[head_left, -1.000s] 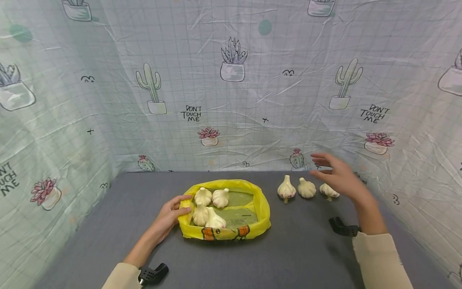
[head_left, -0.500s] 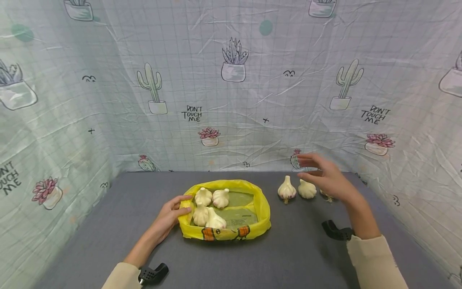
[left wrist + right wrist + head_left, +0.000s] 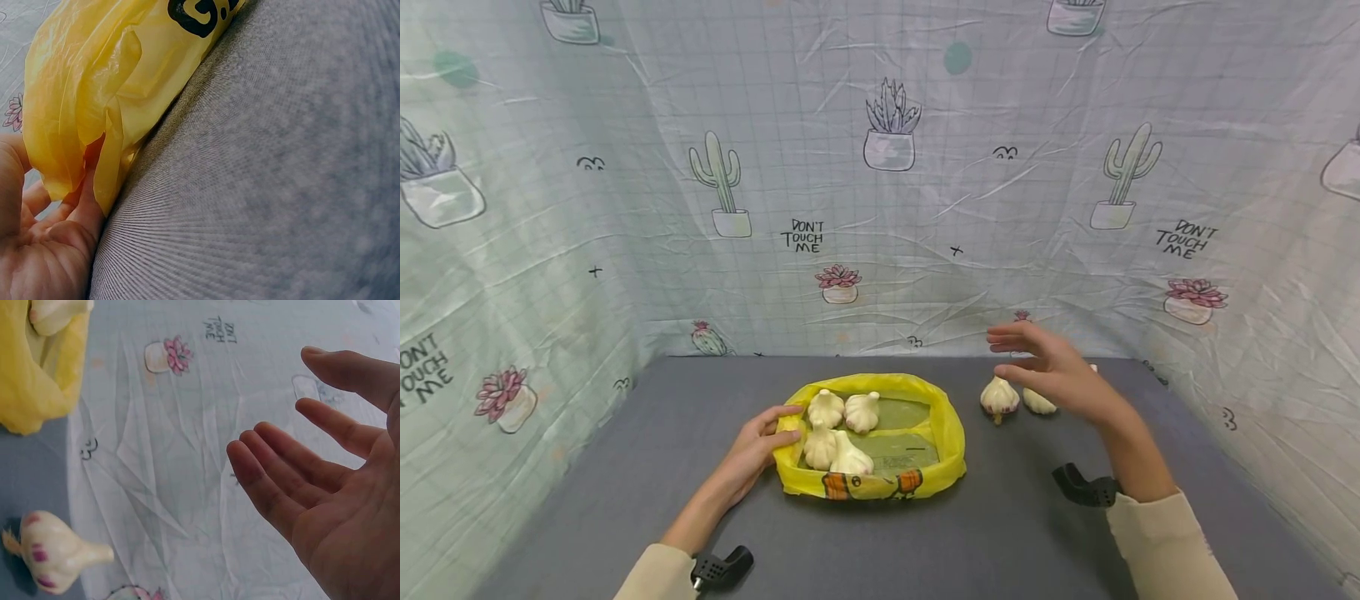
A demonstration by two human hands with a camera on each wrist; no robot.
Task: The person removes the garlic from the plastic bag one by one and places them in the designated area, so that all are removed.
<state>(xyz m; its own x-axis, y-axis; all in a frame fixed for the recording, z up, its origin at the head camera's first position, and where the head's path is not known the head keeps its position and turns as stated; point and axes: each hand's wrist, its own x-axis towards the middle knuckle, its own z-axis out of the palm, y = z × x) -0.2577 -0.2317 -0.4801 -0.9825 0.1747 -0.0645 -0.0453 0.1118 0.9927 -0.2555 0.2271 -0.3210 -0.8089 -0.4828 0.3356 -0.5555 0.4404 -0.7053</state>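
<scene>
Your left hand (image 3: 758, 442) pinches the left rim of the yellow bag (image 3: 951, 433), and this keeps the mouth open; four garlic bulbs (image 3: 838, 429) lie inside on its left half. Hold this grip low against the grey surface (image 3: 1000, 533), so that the thin plastic does not fold over the opening.

Your right hand (image 3: 1056, 375) hovers with the fingers spread and holds nothing. It is above the loose bulbs that stay on the surface to the right of the bag. The nearest garlic bulb (image 3: 999, 397) stands just beside the bag's right rim, and a second bulb (image 3: 1037, 402) is partly hidden under your palm.

I think the good way is to come down from above and close the fingers round the body of the nearest bulb, not on its thin stem, because the skin is papery and may slip. Lift it clear of the rim before you move across, and put it in the free right half of the bag.
</scene>
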